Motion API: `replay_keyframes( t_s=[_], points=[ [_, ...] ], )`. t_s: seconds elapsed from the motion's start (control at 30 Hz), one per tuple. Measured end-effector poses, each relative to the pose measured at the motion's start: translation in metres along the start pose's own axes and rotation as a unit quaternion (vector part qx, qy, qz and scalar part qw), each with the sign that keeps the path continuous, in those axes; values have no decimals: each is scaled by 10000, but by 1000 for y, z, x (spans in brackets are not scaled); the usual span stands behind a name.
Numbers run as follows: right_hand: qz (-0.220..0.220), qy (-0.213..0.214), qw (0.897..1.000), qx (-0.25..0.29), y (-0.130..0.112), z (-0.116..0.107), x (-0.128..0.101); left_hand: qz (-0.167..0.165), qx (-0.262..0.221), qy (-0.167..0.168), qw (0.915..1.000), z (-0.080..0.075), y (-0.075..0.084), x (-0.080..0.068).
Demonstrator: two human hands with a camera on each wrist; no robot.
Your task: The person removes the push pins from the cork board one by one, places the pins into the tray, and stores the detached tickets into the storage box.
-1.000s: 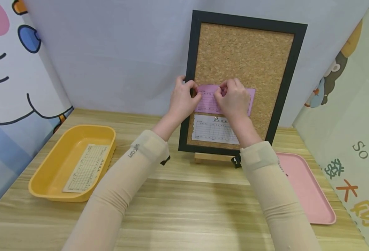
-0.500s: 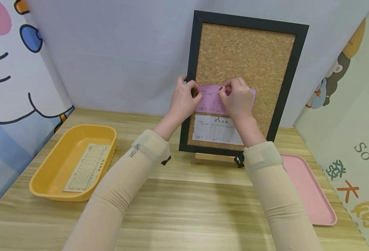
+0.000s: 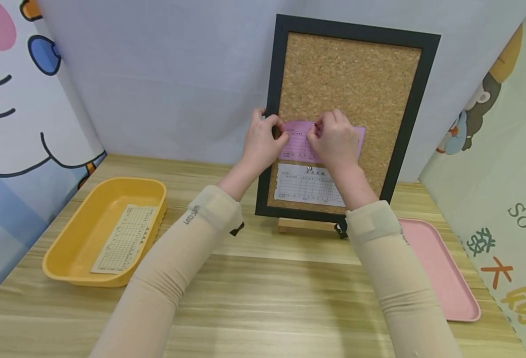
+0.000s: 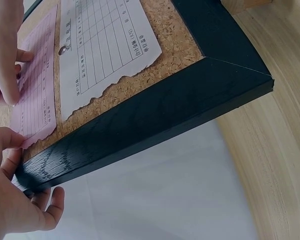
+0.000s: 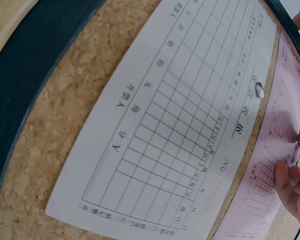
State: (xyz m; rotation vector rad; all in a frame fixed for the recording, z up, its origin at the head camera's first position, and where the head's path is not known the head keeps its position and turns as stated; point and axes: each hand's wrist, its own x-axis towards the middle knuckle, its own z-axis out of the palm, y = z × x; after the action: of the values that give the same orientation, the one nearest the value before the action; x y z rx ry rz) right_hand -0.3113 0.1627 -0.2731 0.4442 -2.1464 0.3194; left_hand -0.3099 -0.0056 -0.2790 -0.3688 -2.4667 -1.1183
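1. The tabletop (image 3: 263, 288) is light wood. Its broad front middle lies bare between the two sleeved forearms, and printed backdrop panels close it in at the left, rear and right.
2. One cork board (image 3: 350, 119) in a black frame stands upright on a small wooden stand (image 3: 305, 225) at the rear, centre-right. The upper half of its cork is uncovered.
3. One yellow tray (image 3: 72, 233) sits at the left edge of the tabletop, well apart from the board, with one beige printed form (image 3: 126, 238) lying flat inside it.
4. One pink tray (image 3: 442, 268) lies at the right edge, just right of the board's foot and partly behind the right forearm.
5. Two slips are on the cork: one white form (image 3: 307, 189) held by a silver pin (image 3: 308, 169) at its top middle, and one pink slip (image 3: 296, 141) directly above it, their edges meeting or slightly overlapping.
6. The left hand (image 3: 260, 141) grips the board's left frame edge, fingers curled behind it, thumb on the pink slip's left end.
7. The right hand (image 3: 334, 139) has its fingertips bunched narrowly at the pink slip's top edge; whether they pinch a pin I cannot tell.
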Motion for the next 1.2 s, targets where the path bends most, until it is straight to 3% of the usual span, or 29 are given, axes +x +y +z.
replay_keyframes(
  t_s=[0.2, 0.7, 1.2],
  points=[
    [-103, -76, 9998, -151, -1, 0, 2, 12, 7, 1, 10000, 0, 1, 0],
    [-307, 73, 9994, 106, 3, 1, -1, 68, -60, 43, 9999, 1, -2, 0],
    [118, 122, 9999, 9, -1, 2, -3, 111, -52, 88, 9999, 0, 0, -1]
  ],
)
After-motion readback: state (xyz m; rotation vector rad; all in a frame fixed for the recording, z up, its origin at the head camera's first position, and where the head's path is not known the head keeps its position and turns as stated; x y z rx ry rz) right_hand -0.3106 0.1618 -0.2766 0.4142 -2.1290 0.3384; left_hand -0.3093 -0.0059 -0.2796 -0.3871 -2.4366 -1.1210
